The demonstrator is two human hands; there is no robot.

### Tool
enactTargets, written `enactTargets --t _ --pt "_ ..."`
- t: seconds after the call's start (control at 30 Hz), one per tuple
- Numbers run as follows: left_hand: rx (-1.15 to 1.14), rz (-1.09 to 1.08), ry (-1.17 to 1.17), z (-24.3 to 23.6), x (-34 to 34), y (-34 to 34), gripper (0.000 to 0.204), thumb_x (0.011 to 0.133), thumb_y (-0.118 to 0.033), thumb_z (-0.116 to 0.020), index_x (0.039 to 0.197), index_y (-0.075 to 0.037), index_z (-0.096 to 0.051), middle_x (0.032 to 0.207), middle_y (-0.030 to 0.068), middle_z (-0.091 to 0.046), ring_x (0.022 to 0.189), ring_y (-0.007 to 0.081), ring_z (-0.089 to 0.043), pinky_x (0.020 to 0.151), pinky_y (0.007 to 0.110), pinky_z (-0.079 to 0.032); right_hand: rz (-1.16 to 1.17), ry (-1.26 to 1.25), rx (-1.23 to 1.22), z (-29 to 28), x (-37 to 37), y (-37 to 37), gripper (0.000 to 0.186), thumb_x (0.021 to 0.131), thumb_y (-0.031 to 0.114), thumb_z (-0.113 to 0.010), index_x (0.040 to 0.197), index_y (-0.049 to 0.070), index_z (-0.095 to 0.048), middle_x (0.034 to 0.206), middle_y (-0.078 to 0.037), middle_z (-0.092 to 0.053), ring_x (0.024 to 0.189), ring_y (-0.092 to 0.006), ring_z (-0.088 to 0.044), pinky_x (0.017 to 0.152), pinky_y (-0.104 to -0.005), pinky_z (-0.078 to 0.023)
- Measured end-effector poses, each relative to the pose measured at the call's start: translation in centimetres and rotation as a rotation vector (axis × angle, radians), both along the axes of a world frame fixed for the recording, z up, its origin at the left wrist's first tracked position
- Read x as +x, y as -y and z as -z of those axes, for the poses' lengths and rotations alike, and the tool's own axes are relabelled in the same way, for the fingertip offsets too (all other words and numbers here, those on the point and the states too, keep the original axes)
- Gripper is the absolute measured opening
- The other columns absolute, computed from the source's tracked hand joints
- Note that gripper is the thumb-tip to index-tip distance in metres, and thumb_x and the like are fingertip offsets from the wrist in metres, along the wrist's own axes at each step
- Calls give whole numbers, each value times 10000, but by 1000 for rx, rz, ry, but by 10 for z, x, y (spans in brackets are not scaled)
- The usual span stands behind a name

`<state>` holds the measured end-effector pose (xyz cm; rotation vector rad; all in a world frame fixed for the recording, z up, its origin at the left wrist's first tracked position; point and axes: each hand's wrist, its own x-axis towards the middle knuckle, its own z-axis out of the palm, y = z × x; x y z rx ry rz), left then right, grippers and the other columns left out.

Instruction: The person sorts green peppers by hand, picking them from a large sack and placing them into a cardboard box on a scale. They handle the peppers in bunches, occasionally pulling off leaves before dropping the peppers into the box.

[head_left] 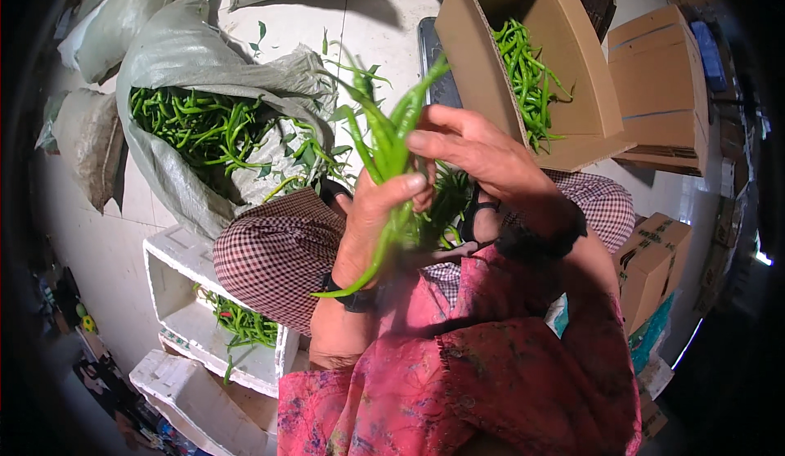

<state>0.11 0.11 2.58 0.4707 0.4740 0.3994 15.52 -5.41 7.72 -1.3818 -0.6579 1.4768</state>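
A bunch of long green chili peppers [391,155] stands upright in my left hand [366,220], whose thumb presses across the front of it. One long pepper curves down from this grip past the wrist. My right hand [489,149] meets the bunch from the right, its fingers bent and thumb against the peppers near their upper part; its exact pinch is partly hidden. Below the hands, more green peppers [446,202] show in shadow between my legs. To the left, a pale woven sack [168,55] lies with its mouth spread, full of green peppers [192,121].
At upper right stands an open cardboard box [572,71] with green peppers inside. White foam boxes [176,272] sit at lower left, one with peppers. Flattened cartons [658,88] are stacked at right. Other filled sacks [90,141] line the left. Leaves and stray peppers lie around the sack mouth.
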Motion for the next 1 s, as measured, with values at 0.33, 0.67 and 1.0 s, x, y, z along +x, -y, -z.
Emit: enactTargets --t 0.33,0.67,1.0 --pt "39 297 -33 -6 -5 -4 459 782 -134 -705 1156 16 -487 921 77 -602 653 102 -540 555 221 -445 27 -460 -26 14 27 -30 358 864 231 -667 1113 -22 -621 1070 -129 -650 991 -214 -630 899 -353 -511" --pt "23 385 -209 6 -11 3 707 822 -24 -658 1433 -58 -304 1200 112 -570 703 96 -577 484 184 -409 435 -515 256 32 59 -32 299 921 141 -598 1163 -31 -567 1155 -187 -619 1096 -282 -595 986 -413 -466" --pt "40 -212 -407 14 -31 7 330 952 -114 -518 1261 -6 -474 862 54 -593 487 35 -399 381 168 -313 425 -635 202 26 47 -9 259 913 165 -607 1088 -27 -591 1076 -177 -642 1036 -276 -621 910 -399 -504"
